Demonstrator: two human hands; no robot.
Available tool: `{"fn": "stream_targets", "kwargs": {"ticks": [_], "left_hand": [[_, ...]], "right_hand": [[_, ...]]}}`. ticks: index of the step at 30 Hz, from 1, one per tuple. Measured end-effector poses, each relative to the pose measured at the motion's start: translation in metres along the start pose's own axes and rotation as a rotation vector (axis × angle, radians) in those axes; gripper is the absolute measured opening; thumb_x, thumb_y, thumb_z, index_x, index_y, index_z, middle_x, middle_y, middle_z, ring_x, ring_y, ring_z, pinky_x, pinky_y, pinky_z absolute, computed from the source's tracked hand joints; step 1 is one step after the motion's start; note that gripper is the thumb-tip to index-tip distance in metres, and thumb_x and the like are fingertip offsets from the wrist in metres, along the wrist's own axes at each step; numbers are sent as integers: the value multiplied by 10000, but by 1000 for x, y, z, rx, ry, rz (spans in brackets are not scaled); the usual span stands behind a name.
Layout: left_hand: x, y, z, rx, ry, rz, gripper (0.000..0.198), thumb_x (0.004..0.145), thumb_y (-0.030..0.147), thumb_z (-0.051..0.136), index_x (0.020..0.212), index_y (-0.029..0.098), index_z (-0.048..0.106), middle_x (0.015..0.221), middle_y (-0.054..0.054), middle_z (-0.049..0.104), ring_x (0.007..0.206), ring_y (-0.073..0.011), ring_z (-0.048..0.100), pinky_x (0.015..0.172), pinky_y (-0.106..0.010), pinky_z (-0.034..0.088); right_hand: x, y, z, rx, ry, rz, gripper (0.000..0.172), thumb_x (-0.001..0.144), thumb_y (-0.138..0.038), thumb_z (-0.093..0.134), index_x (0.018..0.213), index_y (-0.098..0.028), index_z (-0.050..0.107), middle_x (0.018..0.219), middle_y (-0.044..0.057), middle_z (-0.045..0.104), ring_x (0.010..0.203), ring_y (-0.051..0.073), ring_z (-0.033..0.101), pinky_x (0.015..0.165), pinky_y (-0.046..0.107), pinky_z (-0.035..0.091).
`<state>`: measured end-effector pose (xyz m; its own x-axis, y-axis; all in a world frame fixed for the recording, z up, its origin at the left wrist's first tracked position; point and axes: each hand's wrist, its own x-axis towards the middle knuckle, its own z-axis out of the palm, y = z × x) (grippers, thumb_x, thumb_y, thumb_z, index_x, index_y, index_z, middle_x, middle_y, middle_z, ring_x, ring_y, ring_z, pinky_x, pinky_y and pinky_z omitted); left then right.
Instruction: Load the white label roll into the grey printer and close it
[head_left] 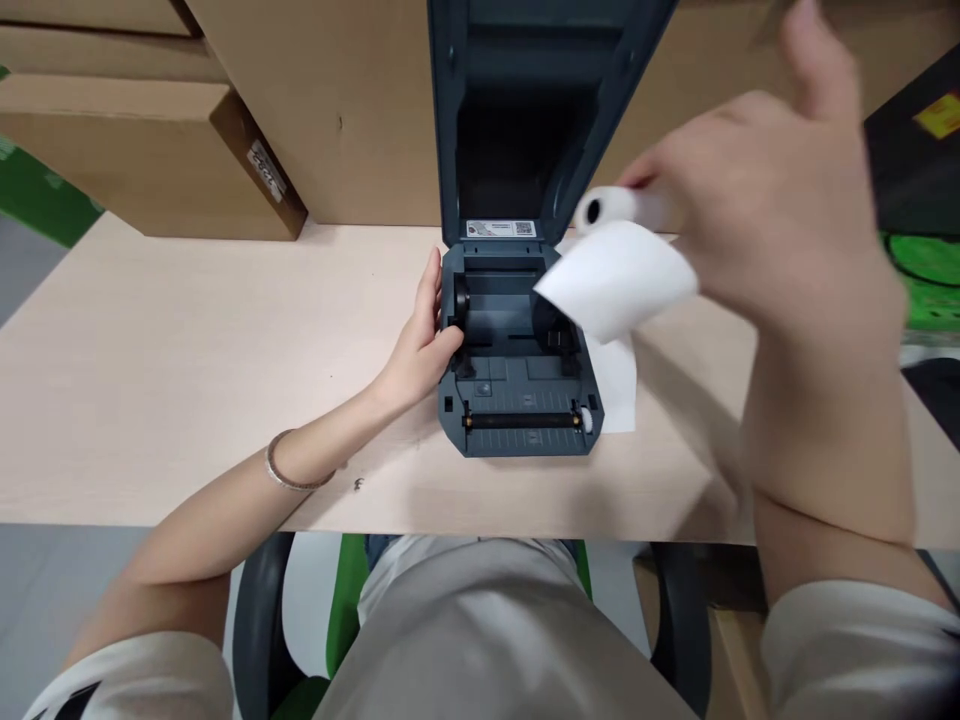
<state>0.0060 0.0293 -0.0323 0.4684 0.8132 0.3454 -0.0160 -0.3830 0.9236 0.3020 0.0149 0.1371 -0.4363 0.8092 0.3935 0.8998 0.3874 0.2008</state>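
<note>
A dark grey label printer (517, 390) stands on the pale wooden desk (165, 370) with its lid (525, 100) swung up. Its paper bay is bare, and a black roller runs across the front. My left hand (424, 345) rests against the printer's left side, fingers stretched along the casing and thumb at the bay's edge. My right hand (757, 210), raised above and right of the printer, grips a small white paper roll (615, 210). A loose tail of paper (619, 280) hangs from it over the bay's right side.
Cardboard boxes (150, 150) stand along the back of the desk, left of the printer and behind it. A white sheet (615, 385) lies by the printer's right side. Dark and green items (922, 200) sit at the far right. A chair is under me.
</note>
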Motion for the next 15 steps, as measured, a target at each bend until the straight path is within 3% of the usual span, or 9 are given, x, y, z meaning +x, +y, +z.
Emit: {"fn": "stream_targets", "kwargs": {"ticks": [2, 5, 7, 9, 12, 15], "left_hand": [[0, 0, 1, -10, 8, 6, 946, 949, 310, 643, 1699, 484, 94, 1846, 114, 72, 1737, -292, 73, 1451, -532, 106], [1, 2, 1, -1, 24, 17, 912, 943, 286, 641, 1694, 478, 160, 1838, 136, 107, 1739, -288, 44, 1457, -529, 49], [2, 2, 1, 10, 25, 27, 904, 940, 280, 638, 1693, 475, 177, 1835, 142, 123, 1740, -286, 37, 1456, -527, 25], [1, 3, 1, 14, 26, 27, 898, 942, 280, 633, 1693, 475, 180, 1835, 141, 123, 1740, -284, 36, 1455, -523, 18], [1, 3, 1, 12, 21, 14, 900, 943, 281, 632, 1692, 475, 172, 1839, 130, 113, 1740, -280, 32, 1454, -513, 23], [0, 3, 0, 13, 17, 0, 896, 948, 299, 634, 1695, 458, 166, 1844, 111, 101, 1740, -289, 34, 1454, -515, 48]], "right_hand": [[-11, 38, 16, -56, -73, 111, 397, 1098, -383, 419, 1187, -179, 748, 1125, 162, 760, 1260, 351, 675, 1394, 574, 108], [-28, 84, 62, -23, -303, 225, 216, 986, -214, 602, 1054, -106, 776, 1074, 196, 774, 1142, 342, 709, 1354, 623, 135], [-39, 101, 93, 19, -410, 258, 130, 898, -148, 683, 955, -124, 797, 920, 158, 784, 971, 294, 727, 1292, 646, 230], [-46, 110, 116, 69, -466, 280, 153, 860, -109, 705, 952, -166, 813, 971, 137, 808, 933, 260, 717, 1267, 627, 247], [-50, 119, 127, 130, -510, 299, 201, 862, -128, 739, 1026, -195, 834, 1122, 137, 814, 1044, 277, 715, 1278, 619, 195], [-45, 131, 119, 138, -511, 326, 284, 880, -236, 783, 1140, -130, 827, 1195, 208, 786, 1210, 356, 685, 1252, 657, 240]]}}
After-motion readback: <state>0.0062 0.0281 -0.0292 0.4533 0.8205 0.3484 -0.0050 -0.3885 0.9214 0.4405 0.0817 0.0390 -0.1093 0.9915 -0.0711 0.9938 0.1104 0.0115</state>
